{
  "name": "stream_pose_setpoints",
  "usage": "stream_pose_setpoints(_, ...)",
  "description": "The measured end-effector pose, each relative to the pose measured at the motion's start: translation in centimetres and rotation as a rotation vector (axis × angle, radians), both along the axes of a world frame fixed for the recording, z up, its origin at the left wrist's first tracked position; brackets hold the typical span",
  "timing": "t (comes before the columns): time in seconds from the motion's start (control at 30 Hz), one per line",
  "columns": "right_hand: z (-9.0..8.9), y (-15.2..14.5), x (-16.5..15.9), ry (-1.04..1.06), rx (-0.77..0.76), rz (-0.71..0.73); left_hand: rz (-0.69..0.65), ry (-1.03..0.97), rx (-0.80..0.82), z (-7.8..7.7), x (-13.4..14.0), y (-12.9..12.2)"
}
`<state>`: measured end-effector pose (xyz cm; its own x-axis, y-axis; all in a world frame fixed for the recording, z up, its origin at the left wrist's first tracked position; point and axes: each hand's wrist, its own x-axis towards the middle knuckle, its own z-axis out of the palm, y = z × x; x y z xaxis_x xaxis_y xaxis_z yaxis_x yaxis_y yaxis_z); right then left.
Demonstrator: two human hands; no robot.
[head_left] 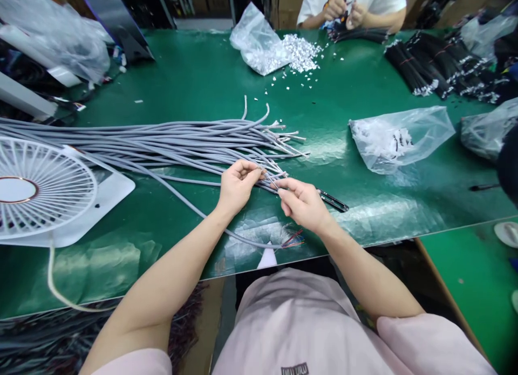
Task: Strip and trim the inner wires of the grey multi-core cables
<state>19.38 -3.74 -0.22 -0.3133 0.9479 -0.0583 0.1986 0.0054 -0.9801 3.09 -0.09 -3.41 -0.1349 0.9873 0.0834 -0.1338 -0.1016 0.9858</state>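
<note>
My left hand (238, 187) is closed, its thumb and fingertips pinching the pale end of a grey cable. Facing it, my right hand (302, 203) pinches a thin strand that spans the small gap between both sets of fingertips. Behind them lies a thick bundle of grey cables (170, 140), with whitish stripped ends pointing right. Just beyond my right hand, a black-handled tool (334, 200) shows; its other end is hidden behind the hand. One separate grey cable (251, 241) curves below my hands and ends in fanned coloured wires (294, 238).
A white fan (115, 194) stands left. Toward the back, a plastic bag (257, 40) spills small white pieces (301, 52). Another bag (421, 132) lies right, near black cable bundles (416, 62). Across the green table (194, 67), a co-worker's hands (343, 12) are busy.
</note>
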Motion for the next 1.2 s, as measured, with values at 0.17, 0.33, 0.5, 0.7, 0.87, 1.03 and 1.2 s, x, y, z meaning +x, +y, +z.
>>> stream_pose_setpoints(0.17,-0.6,0.0,-0.4,-0.011,-0.034,-0.006,-0.004,0.023,0.012,-0.1,0.0,0.0)
stream_pose_setpoints(0.33,-0.7,0.6,-1.1,0.130,-0.097,-0.058,-0.032,0.058,0.007,0.0,0.0,-0.2)
stream_pose_setpoints(0.5,-0.5,1.3,-1.9,0.560,-0.309,-0.129,-0.068,0.082,0.037,0.4,0.0,-0.4)
stream_pose_setpoints(0.7,-0.7,1.2,-2.0,0.614,-0.317,-0.134,-0.095,0.031,0.030,0.2,-0.3,-0.1)
stream_pose_setpoints(0.87,-1.2,1.0,-1.4,0.278,-0.176,-0.109,-0.157,0.066,0.017,0.1,-0.3,-0.1)
stream_pose_setpoints(1.03,-1.0,1.3,-1.1,-0.090,0.168,-0.102,-0.204,0.196,0.078,0.0,0.0,-0.4)
stream_pose_setpoints(1.2,-0.5,2.5,-0.7,0.314,-0.136,-0.099,-0.222,0.158,0.109,0.2,-0.6,-0.2)
